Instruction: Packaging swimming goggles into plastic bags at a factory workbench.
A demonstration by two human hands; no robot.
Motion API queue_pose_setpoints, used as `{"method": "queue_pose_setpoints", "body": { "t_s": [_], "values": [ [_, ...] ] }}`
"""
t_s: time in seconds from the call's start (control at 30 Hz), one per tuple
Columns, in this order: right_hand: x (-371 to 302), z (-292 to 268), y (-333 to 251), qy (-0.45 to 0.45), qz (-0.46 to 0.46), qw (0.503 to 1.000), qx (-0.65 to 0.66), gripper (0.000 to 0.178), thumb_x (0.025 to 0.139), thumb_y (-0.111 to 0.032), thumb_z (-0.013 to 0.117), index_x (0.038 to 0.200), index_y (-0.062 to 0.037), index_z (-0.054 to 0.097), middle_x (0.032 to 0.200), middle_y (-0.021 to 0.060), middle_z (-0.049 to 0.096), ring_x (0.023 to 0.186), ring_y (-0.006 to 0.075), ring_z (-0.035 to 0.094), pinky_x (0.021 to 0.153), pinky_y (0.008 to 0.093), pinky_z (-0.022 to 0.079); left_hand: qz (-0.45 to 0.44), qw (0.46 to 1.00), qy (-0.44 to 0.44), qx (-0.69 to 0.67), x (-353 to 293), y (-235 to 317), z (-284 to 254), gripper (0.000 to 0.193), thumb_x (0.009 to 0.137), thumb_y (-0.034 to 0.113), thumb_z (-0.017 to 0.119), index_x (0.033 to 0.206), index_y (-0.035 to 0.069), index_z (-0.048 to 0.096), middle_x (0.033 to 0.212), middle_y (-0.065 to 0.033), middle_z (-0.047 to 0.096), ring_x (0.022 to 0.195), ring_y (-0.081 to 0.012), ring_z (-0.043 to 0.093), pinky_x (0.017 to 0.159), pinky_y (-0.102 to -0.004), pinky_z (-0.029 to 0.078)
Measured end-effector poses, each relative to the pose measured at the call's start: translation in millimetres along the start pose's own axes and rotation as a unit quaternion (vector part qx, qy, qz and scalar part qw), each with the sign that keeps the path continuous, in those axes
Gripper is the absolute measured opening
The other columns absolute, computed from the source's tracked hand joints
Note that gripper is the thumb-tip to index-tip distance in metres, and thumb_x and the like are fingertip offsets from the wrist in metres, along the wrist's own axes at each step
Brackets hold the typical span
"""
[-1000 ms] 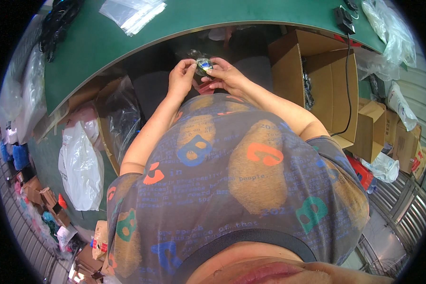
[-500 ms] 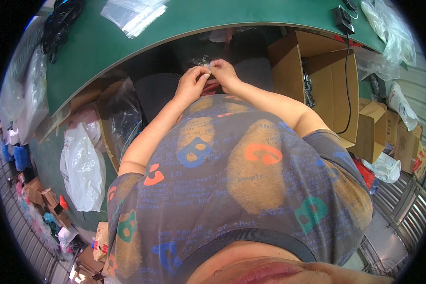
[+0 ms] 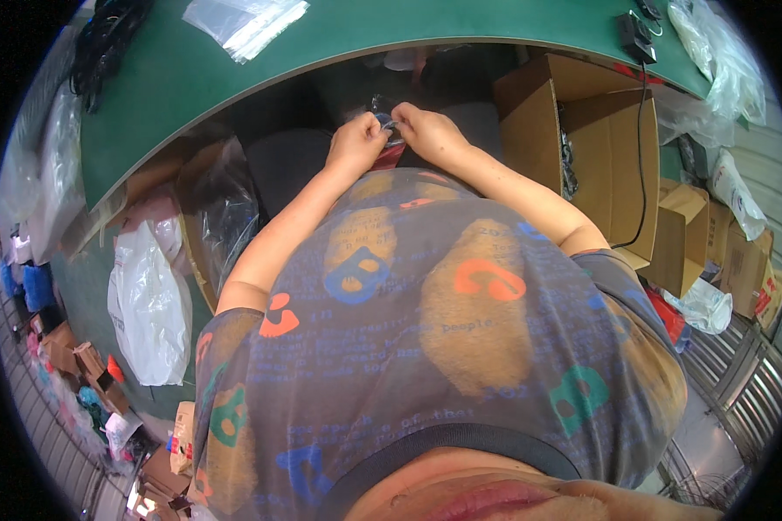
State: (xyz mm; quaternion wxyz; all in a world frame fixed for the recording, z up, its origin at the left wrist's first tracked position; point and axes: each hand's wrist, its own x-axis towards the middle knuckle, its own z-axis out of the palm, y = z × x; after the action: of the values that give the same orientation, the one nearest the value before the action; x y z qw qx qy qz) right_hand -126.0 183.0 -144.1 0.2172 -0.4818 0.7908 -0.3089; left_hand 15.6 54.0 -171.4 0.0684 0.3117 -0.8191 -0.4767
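Just under the table edge, over my lap, I hold a small clear plastic bag [image 3: 388, 124] with both hands. My left hand [image 3: 356, 144] is closed, its thumb and fingers pinching one side of the bag's edge. On the other side, my right hand [image 3: 433, 136] pinches it too, fingers curled. The fingertips are close together, with a little shiny film between and beyond them. Something dark seems to be inside the bag, but it is too small to make out. A red patch shows below the hands, against my shirt.
The green table [image 3: 339, 35] curves ahead, bearing a stack of clear plastic bags [image 3: 245, 24], black cables [image 3: 104, 52] and a small black device [image 3: 636, 36] with a hanging cord. An open cardboard box [image 3: 606, 156] stands at right. White plastic bag [image 3: 150, 304] hangs at left.
My hands have moved slightly apart, and the right hand has turned and curled its fingers more. More of the clear plastic now shows between them.
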Motion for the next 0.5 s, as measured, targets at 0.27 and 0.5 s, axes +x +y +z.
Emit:
{"method": "queue_pose_setpoints", "body": {
  "t_s": [0.27, 0.5],
  "values": [
    [0.6, -96.1, -50.9, -0.225, 0.086, 0.887, 0.394, 0.017, 0.094, -0.013, 0.069, 0.110, -0.0058, 0.065, 0.074, -0.0013, 0.062, 0.058, 0.0066, 0.056, 0.052, 0.0224, 0.044, -0.101, 0.912, -0.230, -0.325, -21.7, 65.5, -58.3, 0.040, 0.091, 0.013, 0.077, 0.072, 0.014, 0.041, 0.066, 0.0029, 0.056, 0.058, -0.0088, 0.063, 0.054, -0.0224, 0.046],
    [0.5, -45.7, -15.6, -0.206, 0.005, 0.884, 0.421, 0.054, 0.108, -0.045, 0.037, 0.123, -0.0042, 0.068, 0.122, 0.0108, 0.069, 0.121, 0.0213, 0.059, 0.109, 0.0364, 0.041, -0.126, 0.852, -0.347, -0.371, -39.2, 94.2, -78.7, 0.041, 0.090, 0.014, 0.078, 0.072, 0.017, 0.041, 0.068, 0.0025, 0.058, 0.062, -0.0071, 0.063, 0.058, -0.0222, 0.046]
  ]
}}
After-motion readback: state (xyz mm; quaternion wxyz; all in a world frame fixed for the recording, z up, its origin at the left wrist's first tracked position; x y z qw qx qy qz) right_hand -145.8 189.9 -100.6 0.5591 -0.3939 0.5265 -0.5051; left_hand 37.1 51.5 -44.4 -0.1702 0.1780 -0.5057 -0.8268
